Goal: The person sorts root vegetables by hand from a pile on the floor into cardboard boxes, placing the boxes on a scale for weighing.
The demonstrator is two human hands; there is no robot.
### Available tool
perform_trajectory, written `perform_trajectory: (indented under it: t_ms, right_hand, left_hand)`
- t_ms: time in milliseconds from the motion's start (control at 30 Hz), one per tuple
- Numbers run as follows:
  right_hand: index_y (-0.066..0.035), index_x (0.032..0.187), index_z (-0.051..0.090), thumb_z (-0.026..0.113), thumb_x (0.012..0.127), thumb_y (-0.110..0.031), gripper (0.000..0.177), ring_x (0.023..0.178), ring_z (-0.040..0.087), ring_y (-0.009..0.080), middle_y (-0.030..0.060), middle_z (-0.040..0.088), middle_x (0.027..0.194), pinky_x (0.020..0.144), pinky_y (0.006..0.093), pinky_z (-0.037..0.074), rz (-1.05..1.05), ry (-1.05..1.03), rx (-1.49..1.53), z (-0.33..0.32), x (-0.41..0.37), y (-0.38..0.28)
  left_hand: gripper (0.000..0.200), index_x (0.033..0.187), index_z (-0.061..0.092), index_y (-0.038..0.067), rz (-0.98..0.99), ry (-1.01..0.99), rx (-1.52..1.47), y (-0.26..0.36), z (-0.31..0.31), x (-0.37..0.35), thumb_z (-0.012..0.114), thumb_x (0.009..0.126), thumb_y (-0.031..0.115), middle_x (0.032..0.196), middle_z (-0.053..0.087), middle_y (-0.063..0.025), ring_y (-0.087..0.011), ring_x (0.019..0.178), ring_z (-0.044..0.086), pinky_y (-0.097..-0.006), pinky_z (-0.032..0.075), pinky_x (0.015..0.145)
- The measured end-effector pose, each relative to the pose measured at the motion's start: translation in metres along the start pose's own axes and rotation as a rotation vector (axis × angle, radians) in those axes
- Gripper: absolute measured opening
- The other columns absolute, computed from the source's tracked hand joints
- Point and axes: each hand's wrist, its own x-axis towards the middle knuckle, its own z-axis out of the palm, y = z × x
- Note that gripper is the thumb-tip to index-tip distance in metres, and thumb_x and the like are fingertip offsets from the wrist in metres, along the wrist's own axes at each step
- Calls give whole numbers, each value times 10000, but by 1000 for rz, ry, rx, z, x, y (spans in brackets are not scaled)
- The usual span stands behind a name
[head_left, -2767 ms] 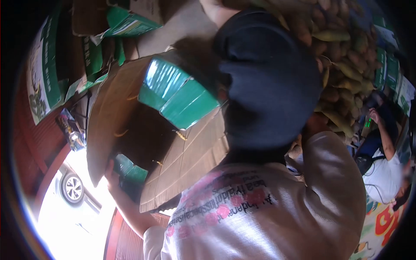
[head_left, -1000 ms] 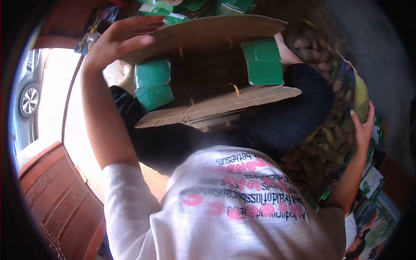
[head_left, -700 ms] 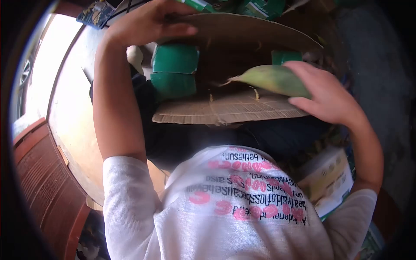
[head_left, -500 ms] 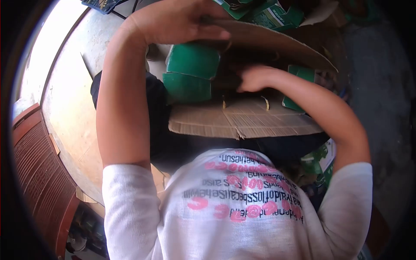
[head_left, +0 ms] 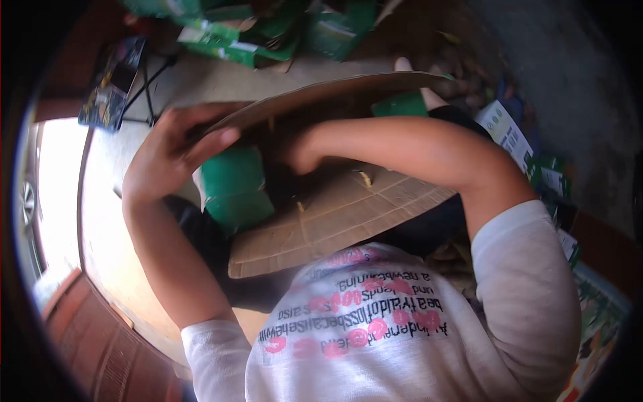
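A cardboard box [head_left: 335,218] lies open across my lap, brown inside with green end flaps. Its far brown flap [head_left: 348,85] stands raised. My left hand [head_left: 164,151] grips the left end of that flap, thumb on the near side and fingers behind. Just below the thumb is the left green flap [head_left: 234,184]. Inside the box, my right hand [head_left: 305,151] reaches down into shadow, its fingers hidden and blurred. A yellowish strip [head_left: 365,178] sticks up from the near brown flap, with another to its left.
Several green cartons [head_left: 234,40] lie on the floor beyond the box. A dark folding stand [head_left: 147,94] is at the far left. A white printed carton [head_left: 506,130] stands at the right. Carved reddish-brown wood [head_left: 107,342] is at the lower left.
The view has turned, and the box appears farther left and tilted. My left hand has come down around the flap's left end. My right hand remains inside the box.
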Motion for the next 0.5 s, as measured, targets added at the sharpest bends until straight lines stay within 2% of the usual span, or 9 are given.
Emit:
perform_trajectory:
  t_ms: [67,133,200,233,267,333,433,467,500]
  right_hand:
    - [-70,1211,493,526,823,-205,413,1047,535,360,204,577,1099,897,432,432,26,206,203,-49,-86,-38]
    - [-53,1211,500,538,835,-181,399,1044,548,347,184,585,1101,911,410,430,50,533,328,-66,-165,-67]
    - [-43,1190,522,561,830,-111,368,1019,580,295,165,595,1087,896,363,451,-58,1009,446,-49,-222,-75]
    - [-43,1178,540,569,829,-49,351,987,602,217,123,612,1066,871,312,471,14,1170,566,-42,-254,-84]
    - [-50,1151,539,569,835,-87,319,835,634,174,127,631,942,730,286,494,88,1424,529,-22,-280,-87]
    - [-39,1178,523,526,890,-72,291,921,604,142,81,626,1006,828,268,476,143,1903,592,37,-328,-83]
    - [-31,1174,518,549,863,-11,313,944,594,154,88,627,1038,814,272,472,912,2280,579,179,-393,-58]
    - [-35,1186,505,554,835,36,362,930,594,160,96,611,1072,800,277,473,1245,2269,496,238,-412,-53]
    - [-39,1217,480,568,819,41,416,1020,559,175,123,581,1118,865,279,440,1376,2365,496,300,-428,-48]
  left_hand:
    - [442,1151,569,-24,44,14,-18,-3,0,-3,616,840,286,1070,628,-158,-217,971,590,-322,428,880]
    - [494,1205,533,-22,93,24,-88,-8,1,-4,611,833,294,1172,581,-174,-244,1090,546,-341,387,955]
    - [505,1232,511,-18,128,62,-175,-8,1,-7,592,837,286,1220,549,-186,-277,1160,509,-374,362,994]
    - [495,1238,506,-19,142,96,-205,-6,0,-8,577,846,275,1221,547,-189,-289,1172,502,-393,360,1002]
    - [474,1237,505,-23,187,143,-199,-9,-3,-9,560,858,255,1216,547,-193,-294,1169,504,-410,359,1006]
    - [423,1247,493,-27,298,218,-193,-22,-11,-11,511,893,205,1205,547,-208,-314,1163,504,-458,351,1018]
    - [284,1113,576,-22,411,304,-277,-32,-29,-12,480,922,165,1185,551,-223,-341,1158,500,-492,338,1022]
    - [241,1059,590,-14,414,332,-344,-31,-35,-15,471,928,149,1159,561,-233,-337,1161,497,-494,342,1018]
    - [204,998,591,-9,499,361,-315,-14,-31,-15,470,924,137,1073,582,-190,-300,1066,543,-485,343,1016]
